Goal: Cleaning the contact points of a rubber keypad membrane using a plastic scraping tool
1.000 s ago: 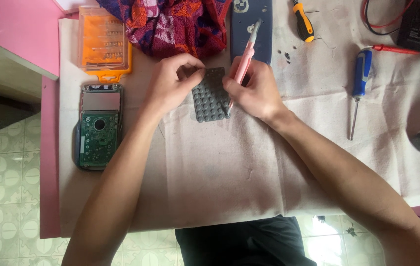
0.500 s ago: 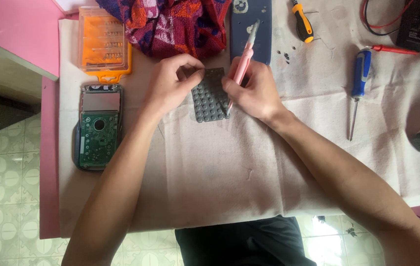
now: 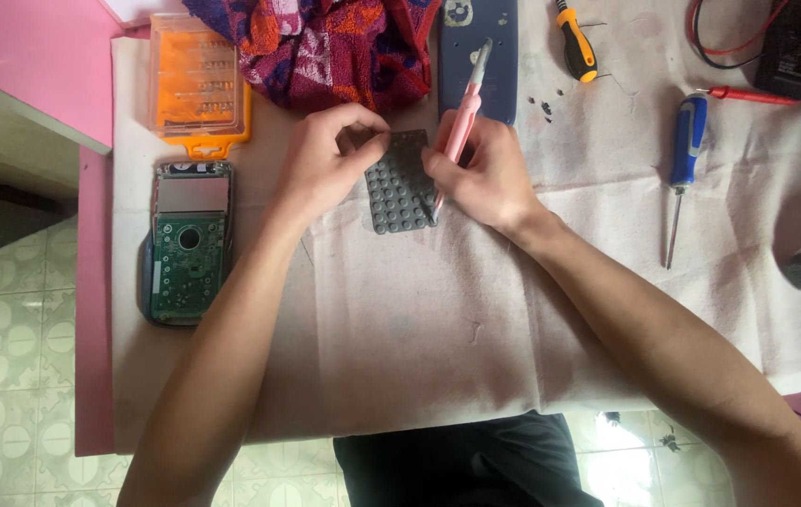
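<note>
The left hand [image 3: 330, 160] pinches the top left edge of a grey keypad [image 3: 400, 183], fingers curled shut on it. The keypad lies flat on the white cloth [image 3: 438, 319], at centre, between both hands. The right hand [image 3: 485, 174] grips a pink tool [image 3: 461, 127] like a pen, its lower tip down on the keypad's right side, its upper end pointing toward 12 o'clock.

At 9 o'clock from the keypad lies an open device [image 3: 186, 244] with a green circuit board showing. An orange bit case [image 3: 198, 84] sits just above it, at 10 o'clock. A red and purple rag [image 3: 325, 47] is bunched at 11 o'clock, touching the left hand's knuckles. A blue cover [image 3: 494, 56] lies at 12 o'clock, under the pink tool's upper end. At 3 o'clock, well apart, rests a blue screwdriver [image 3: 684, 160]; a yellow screwdriver [image 3: 577, 42] lies at 1 o'clock.
</note>
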